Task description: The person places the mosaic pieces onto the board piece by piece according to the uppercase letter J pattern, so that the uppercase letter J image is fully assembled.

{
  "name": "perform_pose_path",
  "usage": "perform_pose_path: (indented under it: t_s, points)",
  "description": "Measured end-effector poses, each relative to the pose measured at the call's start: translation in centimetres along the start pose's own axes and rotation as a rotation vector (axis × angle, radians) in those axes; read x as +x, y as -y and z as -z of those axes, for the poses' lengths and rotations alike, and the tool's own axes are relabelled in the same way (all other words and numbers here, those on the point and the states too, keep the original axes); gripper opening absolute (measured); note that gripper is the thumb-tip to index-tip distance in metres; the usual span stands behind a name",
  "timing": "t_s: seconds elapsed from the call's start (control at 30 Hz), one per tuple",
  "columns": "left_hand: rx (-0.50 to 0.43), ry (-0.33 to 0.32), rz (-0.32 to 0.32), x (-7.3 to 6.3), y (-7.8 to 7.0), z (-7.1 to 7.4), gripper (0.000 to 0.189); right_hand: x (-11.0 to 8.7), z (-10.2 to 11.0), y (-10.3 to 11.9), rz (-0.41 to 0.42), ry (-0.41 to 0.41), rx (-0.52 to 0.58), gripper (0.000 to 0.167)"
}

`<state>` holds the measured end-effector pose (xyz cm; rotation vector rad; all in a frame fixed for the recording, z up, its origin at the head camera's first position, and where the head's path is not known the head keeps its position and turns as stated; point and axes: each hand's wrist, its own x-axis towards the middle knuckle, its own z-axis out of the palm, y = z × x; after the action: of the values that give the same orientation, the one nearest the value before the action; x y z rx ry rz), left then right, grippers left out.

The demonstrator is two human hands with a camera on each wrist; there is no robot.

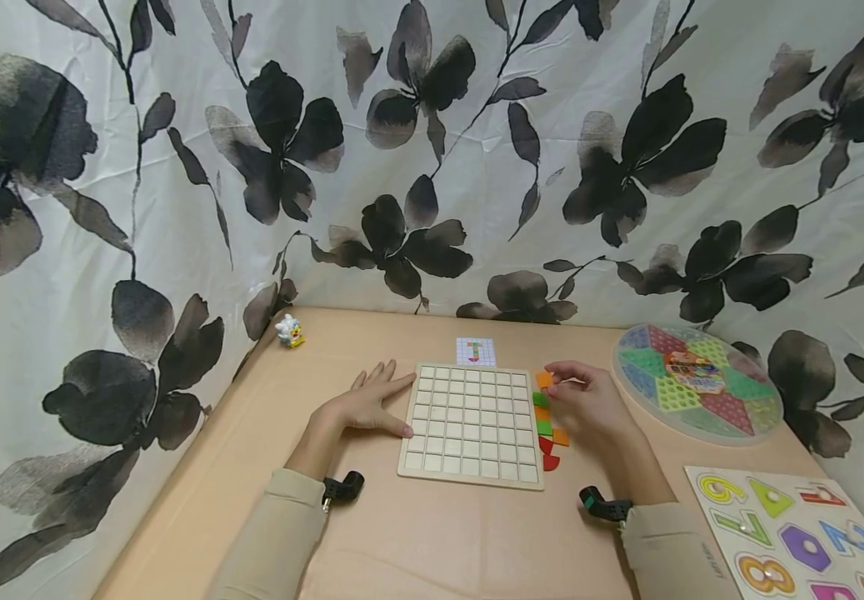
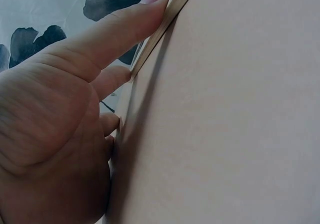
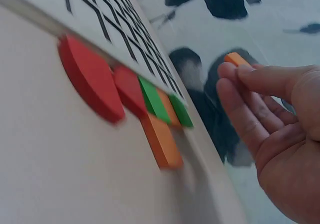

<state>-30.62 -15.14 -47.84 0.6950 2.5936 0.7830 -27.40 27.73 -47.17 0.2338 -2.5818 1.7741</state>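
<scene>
A wooden grid board (image 1: 469,480) with pale square cells lies on the table. My left hand (image 1: 368,398) rests at its left edge, thumb touching the frame and fingers extended. In the left wrist view the left thumb (image 2: 125,32) lies along the board's side. My right hand (image 1: 589,400) is just past the board's right edge, pinching a small orange block (image 3: 236,59) between thumb and fingertips. Below it, along that edge, lie a red curved block (image 3: 90,79), another red block (image 3: 131,90), green blocks (image 3: 154,100) and an orange block (image 3: 162,143).
Behind the board lies a gridded card (image 1: 475,352) with a coloured figure. A small toy figure (image 1: 290,331) stands at the back left. To the right are a round patterned box (image 1: 694,383) and a number-and-shape board (image 1: 791,533). A floral curtain (image 1: 432,167) hangs behind the table.
</scene>
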Motion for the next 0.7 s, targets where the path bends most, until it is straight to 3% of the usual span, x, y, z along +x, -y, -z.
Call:
perform_pose_path:
  t_s: [0.2,0.5,0.7]
  points:
    - [0.013,-0.006,-0.007,0.0,0.1,-0.1,0.109,0.7,-2.5,1.5,-0.036,-0.010,0.027,0.033]
    - [0.023,-0.006,0.001,0.0,0.1,-0.2,0.110,1.7,-4.9,2.3,0.102,-0.023,-0.053,0.029]
    - [0.039,-0.002,-0.002,0.0,0.1,-0.1,0.110,2.1,-6.5,2.7,0.122,-0.031,-0.065,0.029]
